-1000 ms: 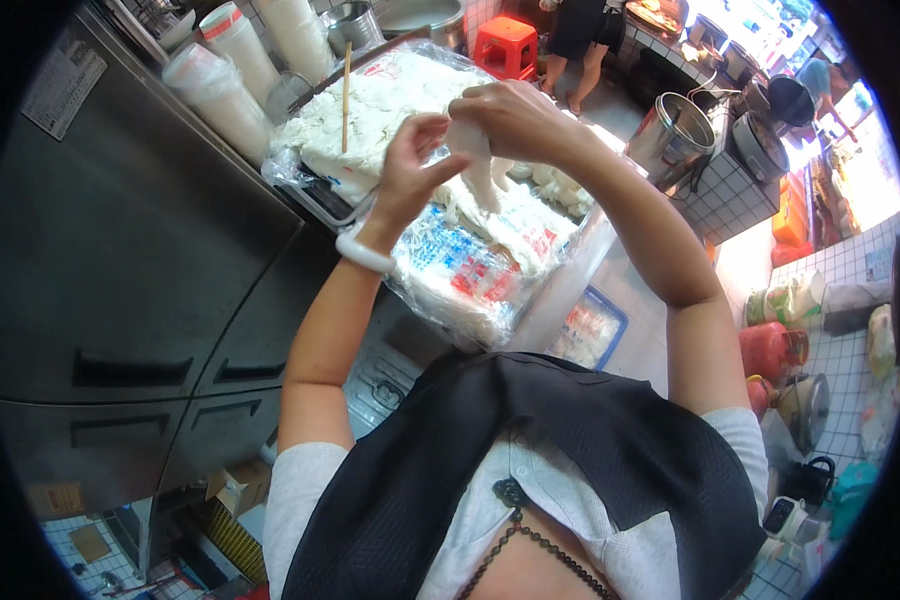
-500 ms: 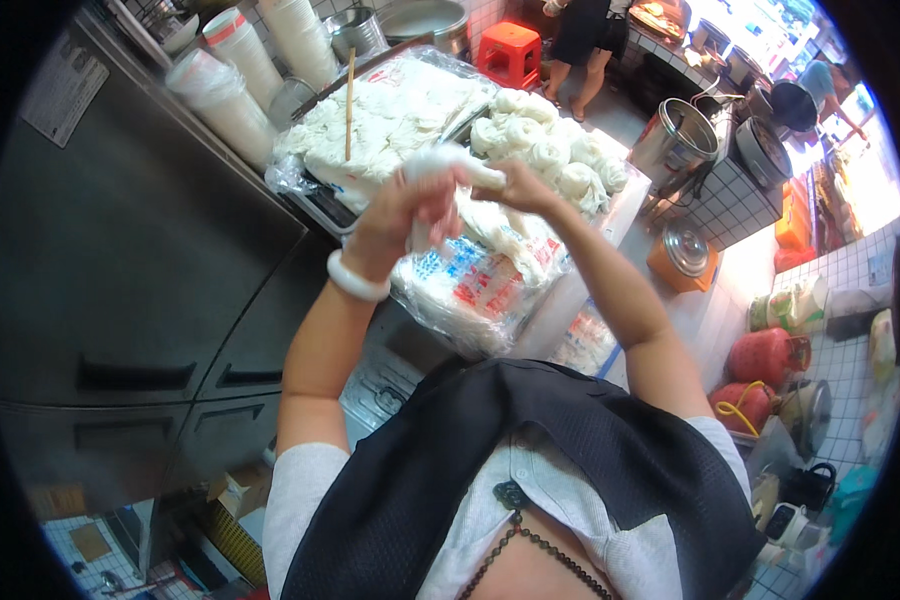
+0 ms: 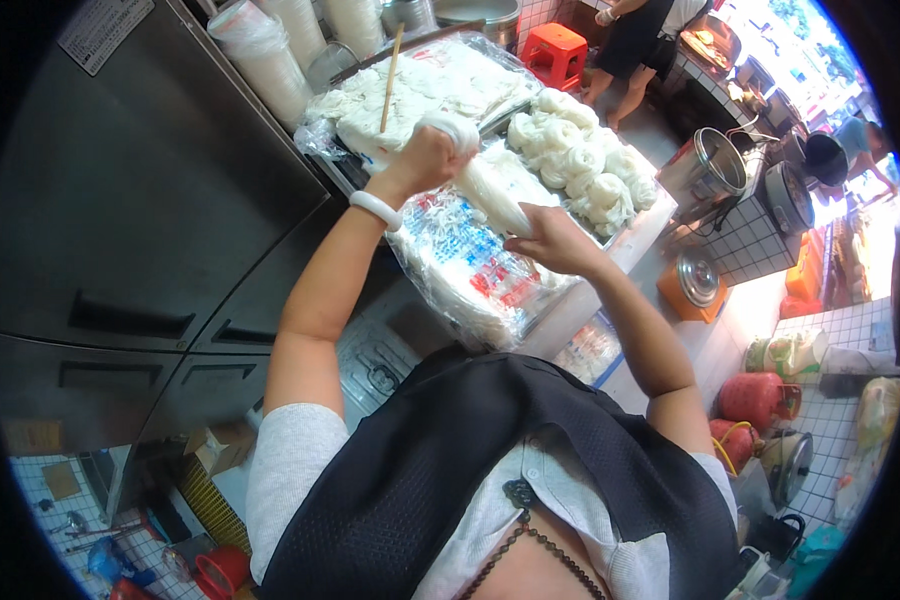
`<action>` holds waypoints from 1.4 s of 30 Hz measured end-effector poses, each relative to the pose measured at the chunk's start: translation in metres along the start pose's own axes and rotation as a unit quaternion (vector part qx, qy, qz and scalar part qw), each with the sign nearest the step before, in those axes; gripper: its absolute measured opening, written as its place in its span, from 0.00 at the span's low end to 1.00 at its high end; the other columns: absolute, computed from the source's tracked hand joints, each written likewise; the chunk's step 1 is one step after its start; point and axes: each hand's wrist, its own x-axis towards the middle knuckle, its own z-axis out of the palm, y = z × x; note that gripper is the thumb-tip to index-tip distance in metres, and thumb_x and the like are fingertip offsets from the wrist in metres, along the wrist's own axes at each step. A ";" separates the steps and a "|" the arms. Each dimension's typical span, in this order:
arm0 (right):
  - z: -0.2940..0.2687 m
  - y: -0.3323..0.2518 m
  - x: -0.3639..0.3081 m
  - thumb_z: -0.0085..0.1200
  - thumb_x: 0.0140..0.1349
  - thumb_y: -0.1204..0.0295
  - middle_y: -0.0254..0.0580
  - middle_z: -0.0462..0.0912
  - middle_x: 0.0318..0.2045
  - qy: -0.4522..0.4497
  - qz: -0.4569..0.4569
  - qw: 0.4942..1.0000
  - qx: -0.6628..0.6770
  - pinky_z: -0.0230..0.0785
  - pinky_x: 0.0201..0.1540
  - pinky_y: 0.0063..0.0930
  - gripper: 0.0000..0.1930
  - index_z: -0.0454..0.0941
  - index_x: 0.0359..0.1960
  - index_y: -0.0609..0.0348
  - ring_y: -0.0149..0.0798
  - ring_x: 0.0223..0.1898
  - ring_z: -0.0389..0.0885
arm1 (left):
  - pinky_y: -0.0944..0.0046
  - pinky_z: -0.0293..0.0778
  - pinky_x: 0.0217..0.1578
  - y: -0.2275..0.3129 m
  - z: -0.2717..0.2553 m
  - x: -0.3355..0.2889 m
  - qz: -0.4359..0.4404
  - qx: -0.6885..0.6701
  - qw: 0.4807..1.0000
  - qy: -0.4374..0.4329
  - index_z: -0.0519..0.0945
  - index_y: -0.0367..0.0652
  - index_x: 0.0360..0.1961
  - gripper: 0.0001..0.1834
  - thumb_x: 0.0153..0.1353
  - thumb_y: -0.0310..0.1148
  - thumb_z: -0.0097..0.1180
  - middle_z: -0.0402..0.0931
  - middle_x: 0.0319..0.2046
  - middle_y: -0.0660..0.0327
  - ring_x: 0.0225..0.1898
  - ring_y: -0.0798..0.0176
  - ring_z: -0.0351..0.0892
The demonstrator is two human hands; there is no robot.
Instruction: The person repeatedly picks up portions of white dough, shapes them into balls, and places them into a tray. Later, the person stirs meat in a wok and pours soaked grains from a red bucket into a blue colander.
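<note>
A bundle of white noodles (image 3: pixel 493 192) is stretched between my two hands over the table. My left hand (image 3: pixel 422 165), with a white bangle at its wrist, is closed round the upper end, and some strands loop over its knuckles. Lower and to the right, my right hand (image 3: pixel 558 242) grips the other end. Under them lies a clear plastic bag (image 3: pixel 440 262) with blue and red print, holding more white noodles. Rolled noodle nests (image 3: pixel 580 160) sit in rows to the right. Behind my left hand spreads a loose noodle heap (image 3: pixel 445 80) with a wooden stick (image 3: pixel 392 80) on it.
A steel fridge (image 3: pixel 170 200) stands close on the left. Stacked plastic tubs (image 3: pixel 260 60) line the back left. Beyond the table are a red stool (image 3: pixel 554 55), a person (image 3: pixel 635 50) and a tall steel pot (image 3: pixel 705 165). Red gas cylinders (image 3: pixel 755 400) stand at the right.
My right hand has come down and away from my left hand, drawing the noodle bundle out between them. The left fist still holds its end. The whole view has shifted slightly.
</note>
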 end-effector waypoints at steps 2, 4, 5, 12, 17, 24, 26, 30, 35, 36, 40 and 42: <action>-0.017 -0.013 -0.003 0.56 0.48 0.67 0.55 0.76 0.25 -0.028 -0.018 0.996 -0.086 0.66 0.34 0.39 0.13 0.72 0.31 0.64 0.50 0.29 0.76 | 0.57 0.70 0.30 0.006 0.006 -0.010 -0.056 0.027 0.994 -0.086 0.77 0.38 0.18 0.11 0.51 0.34 0.55 0.73 0.19 0.49 0.25 0.48 0.74; -0.032 -0.016 -0.002 0.56 0.47 0.69 0.50 0.77 0.24 -0.029 -0.027 0.991 -0.129 0.67 0.34 0.37 0.12 0.72 0.33 0.62 0.46 0.28 0.76 | 0.62 0.71 0.39 0.017 0.005 -0.014 -0.142 0.076 0.960 -0.229 0.79 0.39 0.30 0.13 0.55 0.38 0.51 0.77 0.28 0.53 0.33 0.55 0.77; -0.037 -0.014 0.001 0.55 0.47 0.70 0.48 0.77 0.25 -0.004 -0.063 0.988 -0.141 0.67 0.34 0.36 0.12 0.72 0.33 0.62 0.44 0.29 0.77 | 0.62 0.71 0.40 0.025 0.002 -0.016 -0.184 -0.109 0.971 -0.105 0.78 0.38 0.30 0.14 0.55 0.40 0.51 0.77 0.29 0.53 0.34 0.56 0.77; -0.083 0.010 0.028 0.54 0.44 0.79 0.46 0.78 0.30 0.381 -0.058 0.920 -0.072 0.69 0.35 0.30 0.14 0.74 0.36 0.57 0.43 0.33 0.78 | 0.65 0.72 0.35 0.075 -0.036 -0.073 -0.275 -0.563 0.769 -0.128 0.76 0.34 0.26 0.14 0.48 0.36 0.58 0.75 0.19 0.57 0.24 0.64 0.76; -0.123 -0.020 0.038 0.61 0.34 0.80 0.37 0.76 0.26 0.310 -0.357 0.872 -0.124 0.69 0.32 0.23 0.17 0.73 0.30 0.58 0.34 0.29 0.78 | 0.71 0.70 0.33 0.085 0.034 -0.089 -0.361 -0.467 0.758 -0.277 0.72 0.36 0.41 0.20 0.47 0.32 0.61 0.76 0.28 0.61 0.33 0.72 0.74; -0.099 -0.068 0.056 0.60 0.35 0.79 0.38 0.75 0.26 0.237 -0.407 0.872 -0.136 0.68 0.31 0.29 0.16 0.72 0.30 0.56 0.41 0.30 0.76 | 0.60 0.65 0.50 0.079 0.033 -0.035 -0.201 -0.547 0.802 -0.130 0.60 0.36 0.55 0.41 0.38 0.31 0.68 0.72 0.43 0.53 0.52 0.60 0.66; -0.100 -0.058 0.065 0.60 0.37 0.79 0.38 0.75 0.26 0.217 -0.389 0.883 -0.147 0.68 0.32 0.28 0.15 0.72 0.30 0.57 0.41 0.30 0.76 | 0.60 0.67 0.48 0.081 0.020 -0.020 -0.178 -0.546 0.813 -0.093 0.65 0.35 0.51 0.37 0.38 0.32 0.67 0.73 0.41 0.53 0.50 0.59 0.69; -0.083 -0.007 0.105 0.58 0.40 0.77 0.42 0.77 0.27 0.152 -0.296 0.941 -0.067 0.68 0.35 0.31 0.13 0.73 0.31 0.57 0.43 0.32 0.77 | 0.64 0.73 0.39 0.097 0.012 -0.010 -0.251 -0.636 0.723 -0.099 0.70 0.33 0.43 0.21 0.46 0.26 0.60 0.76 0.35 0.54 0.35 0.62 0.77; -0.012 0.066 0.112 0.55 0.46 0.71 0.47 0.79 0.31 0.097 -0.095 0.991 0.010 0.68 0.38 0.33 0.14 0.75 0.36 0.58 0.42 0.34 0.77 | 0.61 0.70 0.42 0.093 0.028 -0.006 -0.372 -0.731 0.572 0.023 0.69 0.35 0.44 0.20 0.47 0.23 0.54 0.74 0.34 0.56 0.38 0.60 0.75; -0.009 0.075 0.104 0.55 0.46 0.70 0.46 0.79 0.33 0.051 -0.134 0.990 -0.016 0.68 0.39 0.33 0.15 0.75 0.38 0.57 0.42 0.34 0.77 | 0.62 0.70 0.42 0.088 0.033 -0.007 -0.385 -0.736 0.555 0.047 0.69 0.35 0.45 0.20 0.47 0.23 0.53 0.73 0.35 0.57 0.38 0.61 0.74; -0.005 0.071 0.052 0.55 0.49 0.66 0.40 0.79 0.33 0.127 -0.126 0.983 0.039 0.69 0.37 0.28 0.16 0.76 0.39 0.59 0.38 0.32 0.76 | 0.65 0.71 0.41 0.077 0.049 -0.020 -0.427 -0.724 0.530 0.117 0.70 0.34 0.46 0.20 0.48 0.20 0.51 0.72 0.38 0.59 0.38 0.65 0.73; -0.008 0.058 0.033 0.54 0.52 0.68 0.38 0.77 0.33 0.077 0.020 0.963 0.258 0.68 0.39 0.25 0.15 0.74 0.40 0.62 0.33 0.35 0.74 | 0.67 0.72 0.40 0.078 0.057 -0.027 -0.426 -0.695 0.558 0.151 0.70 0.34 0.45 0.20 0.48 0.18 0.51 0.72 0.37 0.60 0.38 0.66 0.73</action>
